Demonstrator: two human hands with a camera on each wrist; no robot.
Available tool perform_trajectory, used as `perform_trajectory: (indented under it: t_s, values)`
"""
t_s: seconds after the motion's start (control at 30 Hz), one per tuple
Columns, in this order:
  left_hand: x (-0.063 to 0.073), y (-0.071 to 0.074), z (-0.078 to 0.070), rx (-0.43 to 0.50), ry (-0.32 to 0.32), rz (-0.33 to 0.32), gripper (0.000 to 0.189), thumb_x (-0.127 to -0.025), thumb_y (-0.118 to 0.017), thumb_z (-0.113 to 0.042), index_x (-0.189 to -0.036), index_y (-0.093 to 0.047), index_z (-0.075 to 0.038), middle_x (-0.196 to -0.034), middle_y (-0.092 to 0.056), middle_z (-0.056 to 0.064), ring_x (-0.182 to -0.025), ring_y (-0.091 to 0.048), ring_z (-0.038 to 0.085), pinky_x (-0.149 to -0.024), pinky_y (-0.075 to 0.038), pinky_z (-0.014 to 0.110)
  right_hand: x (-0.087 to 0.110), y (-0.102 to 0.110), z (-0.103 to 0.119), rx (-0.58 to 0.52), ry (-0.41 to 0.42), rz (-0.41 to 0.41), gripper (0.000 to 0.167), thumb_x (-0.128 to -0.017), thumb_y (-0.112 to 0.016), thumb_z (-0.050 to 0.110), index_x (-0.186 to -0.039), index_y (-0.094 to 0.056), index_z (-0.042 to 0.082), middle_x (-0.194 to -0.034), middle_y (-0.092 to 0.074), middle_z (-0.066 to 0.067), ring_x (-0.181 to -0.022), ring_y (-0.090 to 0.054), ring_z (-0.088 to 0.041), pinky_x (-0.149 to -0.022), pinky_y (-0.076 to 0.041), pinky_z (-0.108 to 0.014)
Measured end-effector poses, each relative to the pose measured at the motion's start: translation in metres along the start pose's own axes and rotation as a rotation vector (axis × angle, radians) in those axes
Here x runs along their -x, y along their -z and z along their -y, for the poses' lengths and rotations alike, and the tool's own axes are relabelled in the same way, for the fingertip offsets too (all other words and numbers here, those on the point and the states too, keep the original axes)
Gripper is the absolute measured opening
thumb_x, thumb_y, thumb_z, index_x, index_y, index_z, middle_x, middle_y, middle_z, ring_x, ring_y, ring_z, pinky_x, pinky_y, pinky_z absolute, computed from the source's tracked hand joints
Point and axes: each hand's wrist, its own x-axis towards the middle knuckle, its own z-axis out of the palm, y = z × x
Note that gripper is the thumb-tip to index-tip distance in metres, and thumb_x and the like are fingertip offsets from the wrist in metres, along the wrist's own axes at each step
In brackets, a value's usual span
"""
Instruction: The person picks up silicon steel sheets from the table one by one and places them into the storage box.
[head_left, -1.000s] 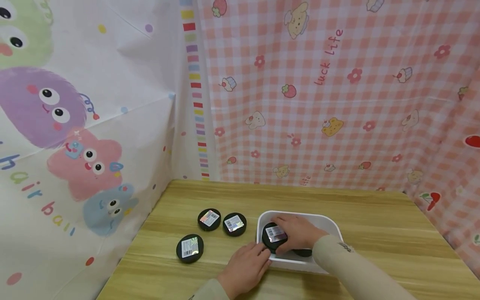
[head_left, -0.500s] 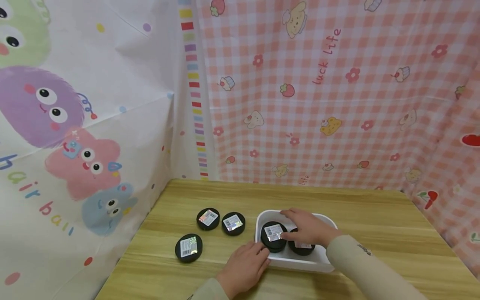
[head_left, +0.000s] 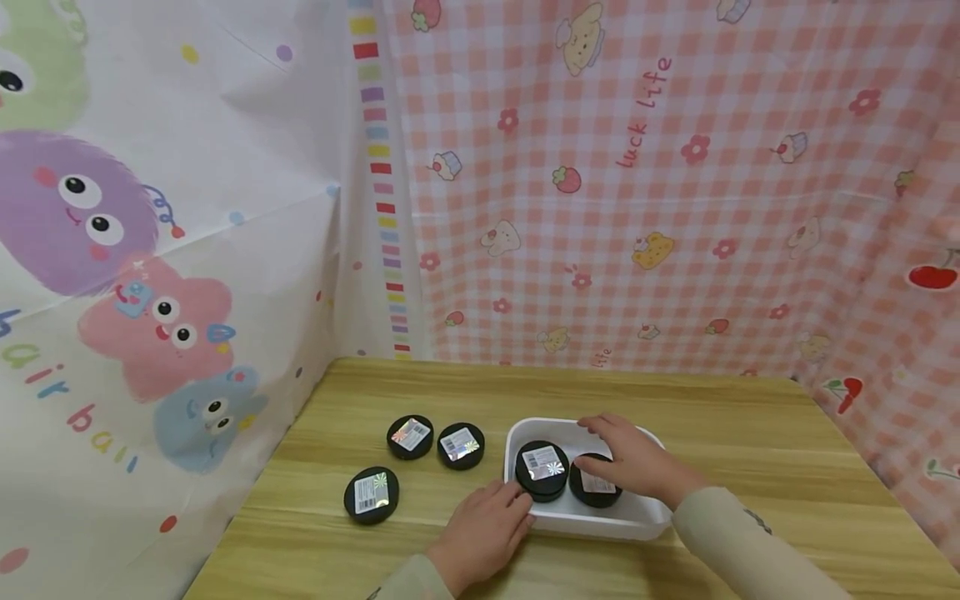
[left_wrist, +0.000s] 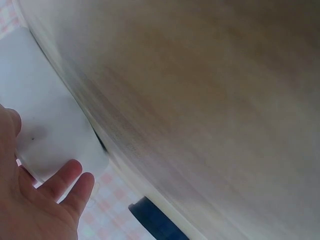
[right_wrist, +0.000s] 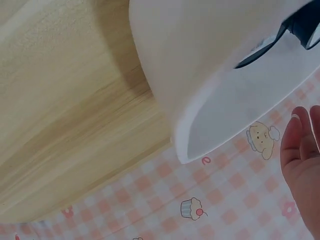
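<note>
Head view: right hand hovering over white bin

Inside the bin, an upper black disc is sitting atop another; a neighbouring disc is lying right of them, partly hidden by the right hand, whose relaxed fingers are gripping nothing. The left hand is resting loose fingers on the bin's near-left corner. 3 loose discs are lying left of the bin; checked cloth is hanging behind it. Compared with 1 second ago, the right hand is no longer holding the upper black disc.
</note>
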Motion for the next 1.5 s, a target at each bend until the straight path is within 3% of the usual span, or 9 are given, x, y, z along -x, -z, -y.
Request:
perform_trajectory:
  t_s: [0.3,0.7,0.87,1.13,1.4,1.5]
  values:
    - [0.0,0.004,-0.001,-0.002,0.0,-0.013,0.019,-0.107,-0.046,-0.037,-0.106,-0.058,-0.022,-0.104,-0.058,-0.006,-0.1,-0.057,0.014,-0.086,-0.051,0.029,0.007,0.002,0.006,-0.006,-0.013,-0.037,0.056,-0.093,-0.07,0.039,-0.133,-0.059,0.002,-0.124,-0.066,-0.014,-0.111,-0.065,-0.031,-0.096,-0.052,-0.051]
    - [-0.001,0.009,-0.004,0.007,0.015,0.011,0.018,-0.107,-0.046,-0.036,-0.106,-0.058,-0.022,-0.105,-0.058,-0.006,-0.1,-0.056,0.014,-0.082,-0.051,0.03,0.038,-0.002,0.004,0.017,-0.088,-0.158,0.052,-0.091,-0.073,0.037,-0.13,-0.063,0.004,-0.123,-0.063,-0.012,-0.116,-0.058,-0.032,-0.099,-0.049,-0.054]
    - [-0.001,0.012,-0.004,0.016,0.025,0.039,0.019,-0.107,-0.045,-0.036,-0.108,-0.058,-0.022,-0.107,-0.058,-0.006,-0.101,-0.056,0.014,-0.084,-0.051,0.03,0.05,-0.007,0.003,0.04,-0.079,-0.206,0.048,-0.09,-0.075,0.035,-0.127,-0.065,0.007,-0.123,-0.062,-0.012,-0.116,-0.058,-0.033,-0.098,-0.05,-0.055]
    - [-0.001,0.01,-0.002,0.023,0.021,0.061,0.02,-0.108,-0.043,-0.037,-0.108,-0.057,-0.022,-0.108,-0.058,-0.006,-0.102,-0.056,0.014,-0.086,-0.051,0.03,0.063,-0.011,0.004,0.101,-0.027,-0.3,0.044,-0.084,-0.08,0.031,-0.119,-0.069,0.007,-0.11,-0.063,-0.004,-0.104,-0.058,-0.024,-0.09,-0.051,-0.047]
    - [0.0,0.009,-0.002,0.028,0.012,0.054,0.019,-0.108,-0.044,-0.037,-0.107,-0.056,-0.022,-0.107,-0.057,-0.006,-0.099,-0.056,0.014,-0.084,-0.051,0.03,0.075,-0.012,0.002,0.085,-0.116,-0.281,0.04,-0.086,-0.078,0.032,-0.116,-0.07,0.007,-0.106,-0.064,-0.003,-0.103,-0.057,-0.023,-0.088,-0.051,-0.048]
    - [0.0,0.008,-0.002,0.024,0.006,0.046,0.02,-0.108,-0.043,-0.038,-0.107,-0.056,-0.023,-0.107,-0.057,-0.006,-0.099,-0.056,0.014,-0.084,-0.051,0.03,0.08,-0.014,-0.001,0.095,-0.104,-0.314,0.038,-0.085,-0.08,0.029,-0.115,-0.071,0.006,-0.103,-0.065,-0.004,-0.101,-0.059,-0.023,-0.088,-0.051,-0.047]
